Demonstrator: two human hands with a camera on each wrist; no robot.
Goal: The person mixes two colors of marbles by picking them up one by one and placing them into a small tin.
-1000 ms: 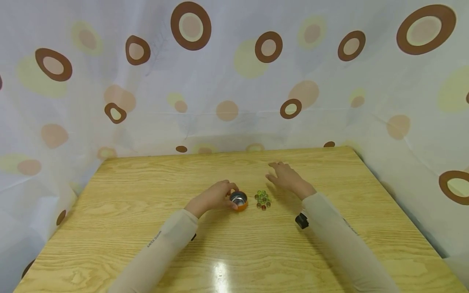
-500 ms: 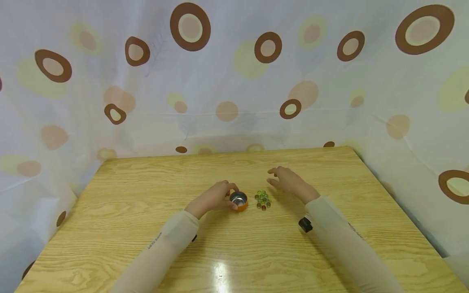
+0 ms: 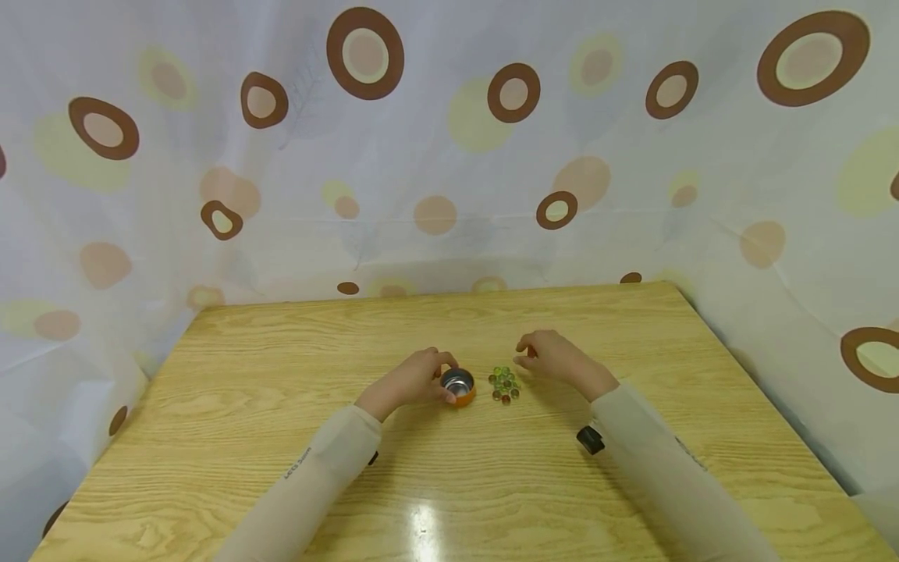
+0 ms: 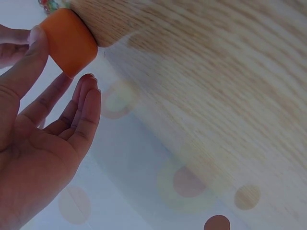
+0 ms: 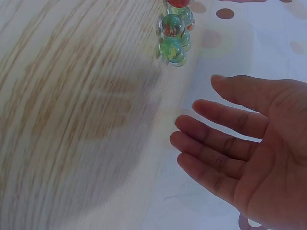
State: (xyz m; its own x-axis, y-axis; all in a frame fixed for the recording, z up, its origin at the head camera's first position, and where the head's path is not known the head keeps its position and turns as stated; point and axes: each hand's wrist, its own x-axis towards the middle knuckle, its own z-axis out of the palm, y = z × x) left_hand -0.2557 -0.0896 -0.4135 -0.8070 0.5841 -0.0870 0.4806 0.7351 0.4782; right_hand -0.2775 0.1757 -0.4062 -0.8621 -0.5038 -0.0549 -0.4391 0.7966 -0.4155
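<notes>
A small round orange bowl (image 3: 462, 400) with a shiny metal inside stands on the wooden table. My left hand (image 3: 413, 380) pinches it from the left, with the thumb at the near side and a finger at the far rim. In the left wrist view the thumb presses the orange wall of the bowl (image 4: 72, 43). Just right of the bowl lies a cluster of glass marbles (image 3: 503, 384), green, clear and reddish. My right hand (image 3: 558, 361) hovers up and right of the marbles, fingers loosely bent and holding nothing. The right wrist view shows several marbles (image 5: 172, 48) beyond the thumb.
The wooden table (image 3: 316, 336) reaches back to a white curtain (image 3: 435, 140) printed with brown, yellow and pink rounds. More curtain hangs at both sides. A black wrist device (image 3: 591, 439) hangs under the right sleeve.
My right hand has come down and slightly right, nearer the marbles, and its fingers have bent more. My left hand and the bowl have stayed in place.
</notes>
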